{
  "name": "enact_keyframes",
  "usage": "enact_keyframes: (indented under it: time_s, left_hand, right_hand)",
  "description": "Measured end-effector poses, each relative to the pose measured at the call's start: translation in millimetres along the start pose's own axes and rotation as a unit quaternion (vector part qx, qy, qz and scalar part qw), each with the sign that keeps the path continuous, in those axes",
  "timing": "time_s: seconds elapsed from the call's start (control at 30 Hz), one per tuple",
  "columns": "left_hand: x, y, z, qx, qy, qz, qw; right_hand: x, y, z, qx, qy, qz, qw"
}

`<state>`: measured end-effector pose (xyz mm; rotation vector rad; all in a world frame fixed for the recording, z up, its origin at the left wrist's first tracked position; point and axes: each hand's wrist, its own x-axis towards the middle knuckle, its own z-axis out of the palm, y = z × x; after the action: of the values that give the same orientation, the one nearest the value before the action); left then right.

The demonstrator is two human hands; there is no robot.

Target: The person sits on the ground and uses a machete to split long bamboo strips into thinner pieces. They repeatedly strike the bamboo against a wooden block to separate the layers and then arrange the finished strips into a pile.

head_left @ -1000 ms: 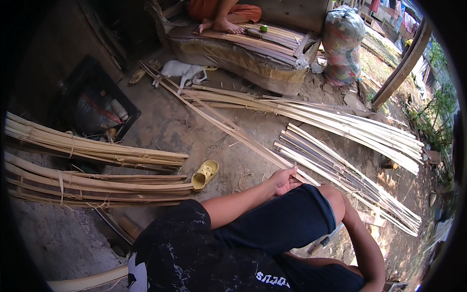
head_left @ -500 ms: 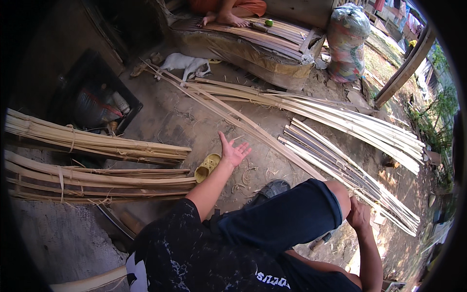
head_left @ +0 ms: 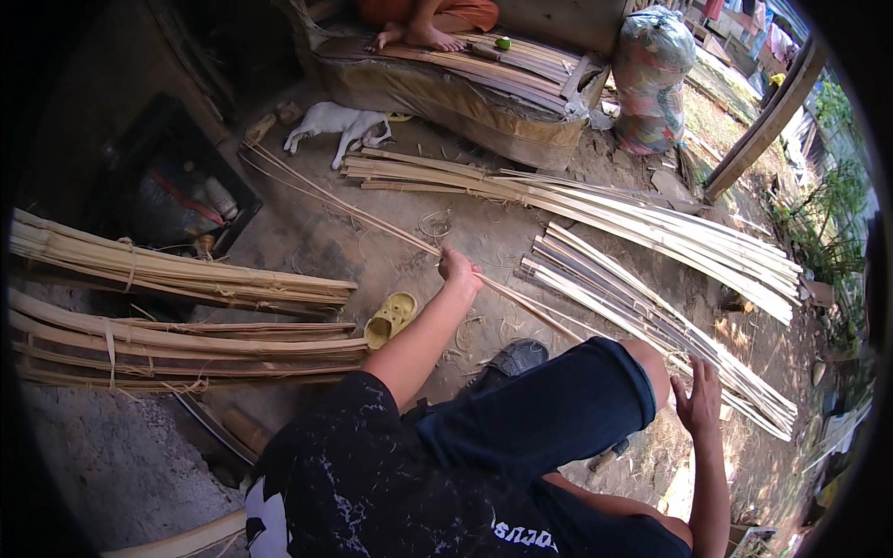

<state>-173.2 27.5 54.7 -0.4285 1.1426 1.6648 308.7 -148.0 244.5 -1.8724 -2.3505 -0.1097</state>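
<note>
My left hand [head_left: 460,271] is closed around long, thin bamboo strips [head_left: 358,212]. They run from the far left, beside the white animal, down past my hand toward my bent knee [head_left: 646,372]. Their near end is lost behind my leg. To the right of the knee, my right hand [head_left: 699,402] is raised with its fingers apart and nothing in it. Beyond it on the ground lies a bundle of pale and dark strips [head_left: 642,312]. A longer bundle of pale strips [head_left: 595,206] is spread behind that one.
Two tied bundles of split bamboo [head_left: 186,274] lie at left. A yellow clog [head_left: 391,319] sits near my left forearm. A white animal [head_left: 337,123] lies by a worn bench [head_left: 446,98], where another person's bare feet [head_left: 433,37] rest. A stuffed sack [head_left: 653,79] stands at the back right.
My left hand has turned over from open palm and closed on the strips, whose far part shifted left and lower. My right hand has left the knee and opened.
</note>
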Motion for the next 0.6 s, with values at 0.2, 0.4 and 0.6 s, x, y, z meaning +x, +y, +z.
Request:
enact_keyframes:
  time_s: [0.2, 0.4, 0.6]
  left_hand:
    - [-133, -73, 28, 0.033, -0.125, -0.147, 0.981]
    - [-162, -92, 27, 0.021, -0.161, -0.199, 0.966]
    - [-144, -95, 6, 0.061, -0.287, -0.233, 0.927]
  right_hand:
    - [56, -62, -7, -0.024, -0.024, -0.152, 0.988]
    - [46, -60, 3, 0.023, -0.144, -0.138, 0.98]
    - [29, -34, 10, 0.048, -0.151, -0.107, 0.982]
